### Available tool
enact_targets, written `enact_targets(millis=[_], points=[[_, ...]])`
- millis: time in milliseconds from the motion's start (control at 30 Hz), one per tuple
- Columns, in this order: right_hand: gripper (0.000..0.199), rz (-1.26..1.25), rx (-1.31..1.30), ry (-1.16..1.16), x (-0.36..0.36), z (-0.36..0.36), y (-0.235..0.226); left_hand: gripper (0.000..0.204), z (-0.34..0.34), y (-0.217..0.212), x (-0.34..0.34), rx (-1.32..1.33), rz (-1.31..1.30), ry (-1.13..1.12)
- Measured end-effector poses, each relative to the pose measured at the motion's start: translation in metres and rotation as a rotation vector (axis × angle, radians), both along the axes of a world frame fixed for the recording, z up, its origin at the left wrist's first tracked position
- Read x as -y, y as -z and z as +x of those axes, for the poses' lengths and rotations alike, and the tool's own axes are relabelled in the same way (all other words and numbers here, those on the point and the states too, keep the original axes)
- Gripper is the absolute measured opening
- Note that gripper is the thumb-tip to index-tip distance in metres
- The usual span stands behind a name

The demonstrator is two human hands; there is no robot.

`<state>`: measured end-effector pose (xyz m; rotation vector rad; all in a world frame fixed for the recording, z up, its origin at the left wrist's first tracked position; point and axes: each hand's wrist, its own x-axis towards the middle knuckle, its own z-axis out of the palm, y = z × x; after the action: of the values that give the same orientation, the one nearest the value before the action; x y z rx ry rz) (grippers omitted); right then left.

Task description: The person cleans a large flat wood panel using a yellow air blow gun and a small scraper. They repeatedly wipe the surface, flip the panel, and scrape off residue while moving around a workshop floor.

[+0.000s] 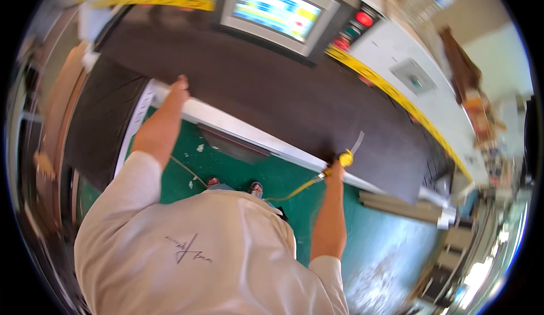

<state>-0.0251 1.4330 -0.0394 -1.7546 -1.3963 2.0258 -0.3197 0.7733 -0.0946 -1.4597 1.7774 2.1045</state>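
Note:
My right hand is closed around a yellow air blow gun at the front edge of a dark machine bed. Its pale, thin nozzle points up and right over the bed. From its lower end a yellow hose hangs down toward my body. My left hand is at the left end of the bed's white front rail. Its fingers are foreshortened and blurred, so their pose is unclear. The brown-black machine bed stretches between and beyond both hands.
Behind the bed is a white housing with yellow warning strips, a lit screen and a red button. A plastic bottle stands on top. Stacked boards lie low at right. My feet are on the green floor.

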Motion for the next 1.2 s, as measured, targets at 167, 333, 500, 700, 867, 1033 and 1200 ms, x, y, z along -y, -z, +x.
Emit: enact_targets(millis=[167,333,500,700,867,1033,1200], points=[[0.021,0.025,-0.068,-0.129,-0.04,0.002,0.006,0.054,0.005,-0.053,-0.099,0.119,-0.179,0.07],[0.029,0.264,0.061,0.041,-0.023,-0.025,-0.012,0.064,0.009,-0.081,-0.101,0.222,-0.288,0.125],[0.031,0.301,0.137,-0.073,-0.023,-0.05,-0.016,0.066,-0.001,-0.104,-0.08,0.323,-0.262,0.188],[0.036,0.454,0.215,-0.086,-0.046,-0.069,-0.024,0.072,-0.015,-0.14,-0.118,0.555,-0.197,0.24],[0.035,0.397,0.25,-0.15,-0.017,-0.099,-0.01,0.072,-0.012,-0.113,-0.062,0.615,-0.403,0.408],[0.027,0.447,0.263,-0.136,-0.051,-0.085,0.003,0.065,-0.003,-0.135,-0.098,0.517,-0.513,0.331],[0.037,0.537,0.359,-0.155,-0.091,-0.078,0.017,0.07,-0.009,-0.129,-0.113,0.292,-0.338,0.5]])
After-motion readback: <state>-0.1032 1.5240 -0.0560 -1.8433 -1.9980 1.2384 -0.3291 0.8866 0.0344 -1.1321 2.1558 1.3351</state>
